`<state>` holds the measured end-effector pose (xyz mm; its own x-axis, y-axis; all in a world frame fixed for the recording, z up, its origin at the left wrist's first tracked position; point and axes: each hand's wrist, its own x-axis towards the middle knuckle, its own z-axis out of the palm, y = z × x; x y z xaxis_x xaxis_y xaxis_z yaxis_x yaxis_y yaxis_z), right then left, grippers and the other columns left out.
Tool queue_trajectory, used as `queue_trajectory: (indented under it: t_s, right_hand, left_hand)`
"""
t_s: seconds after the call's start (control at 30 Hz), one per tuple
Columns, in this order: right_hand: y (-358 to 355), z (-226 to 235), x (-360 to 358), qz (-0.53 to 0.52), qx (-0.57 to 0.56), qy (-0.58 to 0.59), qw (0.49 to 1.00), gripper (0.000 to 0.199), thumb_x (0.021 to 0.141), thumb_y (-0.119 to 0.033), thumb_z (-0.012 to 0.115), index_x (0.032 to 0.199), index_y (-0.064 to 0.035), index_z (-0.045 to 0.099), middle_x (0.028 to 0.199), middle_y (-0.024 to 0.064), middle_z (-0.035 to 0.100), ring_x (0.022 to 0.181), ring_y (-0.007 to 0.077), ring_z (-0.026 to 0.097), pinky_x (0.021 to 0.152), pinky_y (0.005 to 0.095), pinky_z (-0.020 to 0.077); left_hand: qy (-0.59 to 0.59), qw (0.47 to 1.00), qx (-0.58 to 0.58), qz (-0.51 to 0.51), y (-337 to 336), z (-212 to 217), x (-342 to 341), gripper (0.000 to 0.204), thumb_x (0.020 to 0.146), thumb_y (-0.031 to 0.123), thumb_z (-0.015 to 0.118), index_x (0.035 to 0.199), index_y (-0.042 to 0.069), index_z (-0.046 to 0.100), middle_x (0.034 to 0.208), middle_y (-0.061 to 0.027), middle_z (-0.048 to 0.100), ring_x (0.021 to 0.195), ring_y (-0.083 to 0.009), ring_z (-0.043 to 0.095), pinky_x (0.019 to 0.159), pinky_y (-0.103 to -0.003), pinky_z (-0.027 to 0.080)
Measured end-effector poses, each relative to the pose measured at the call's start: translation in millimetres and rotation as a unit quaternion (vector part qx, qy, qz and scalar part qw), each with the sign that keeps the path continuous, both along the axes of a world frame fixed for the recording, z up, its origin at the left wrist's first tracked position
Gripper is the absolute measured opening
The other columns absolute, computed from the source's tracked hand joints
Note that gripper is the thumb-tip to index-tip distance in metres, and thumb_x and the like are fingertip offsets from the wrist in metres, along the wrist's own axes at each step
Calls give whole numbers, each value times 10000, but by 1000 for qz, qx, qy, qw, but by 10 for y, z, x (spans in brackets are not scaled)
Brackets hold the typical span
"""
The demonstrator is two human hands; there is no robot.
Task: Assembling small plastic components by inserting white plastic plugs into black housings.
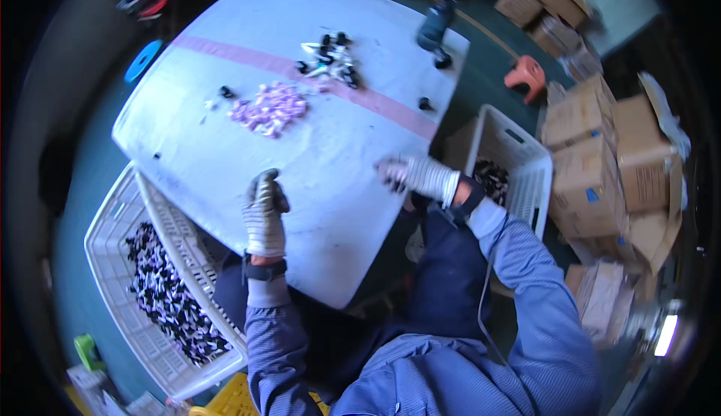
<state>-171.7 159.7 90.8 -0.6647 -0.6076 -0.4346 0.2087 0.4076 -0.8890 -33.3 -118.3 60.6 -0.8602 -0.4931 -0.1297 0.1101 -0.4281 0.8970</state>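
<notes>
My left hand (266,202), in a white work glove with dark fingertips, is held over the near part of the white table (315,243). Its fingers are bent in towards the thumb; anything between them is too small to make out. Over the table's right edge is my right hand (413,176), gloved alike and smeared by motion, so its fingers are unclear. Beyond both hands lies a pile of small pink-and-white parts (270,108). Farther back, black and white pieces (330,61) lie in a loose heap across the pink stripe.
A white crate (113,296) of small black and pale parts stands at my left. Another white crate (529,168), holding dark parts, is at my right. A dark bottle-like object (435,27) is at the table's far right. Cardboard boxes (586,183) and an orange stool (526,78) stand beyond.
</notes>
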Motion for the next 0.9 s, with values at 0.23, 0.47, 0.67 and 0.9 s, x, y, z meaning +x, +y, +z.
queue_trajectory:
  t_s: [0.23,0.47,0.67,0.9]
  right_hand:
    - [2054,137,-685,-303,-53,34,951,341,953,-356,579,1120,-63,628,842,29,646,649,103,621,614,246,525]
    - [3854,-1277,-173,-452,139,8,881,217,942,-252,576,1037,-65,630,769,33,639,615,141,602,529,292,504]
    - [4436,-2569,588,-323,423,12,847,344,843,-305,603,1075,-63,675,1073,187,677,1016,346,638,883,413,494]
    - [4117,-3126,652,-244,432,-21,868,389,838,-324,584,1134,-76,634,1108,225,647,1072,388,600,920,448,475]
  left_hand:
    - [-77,992,-81,-60,222,-309,-156,254,963,273,597,1052,42,653,708,22,545,585,-70,486,539,-219,381]
    - [-149,951,-270,-11,434,-583,-162,257,953,246,616,1126,63,665,827,19,614,734,-76,513,695,-230,431]
    - [-181,937,-298,-6,529,-616,-193,281,955,270,615,1142,64,655,845,4,618,750,-84,515,707,-237,445]
    - [-203,908,-355,92,731,-565,-191,328,977,278,575,1187,32,634,926,-54,638,799,-141,546,749,-282,452]
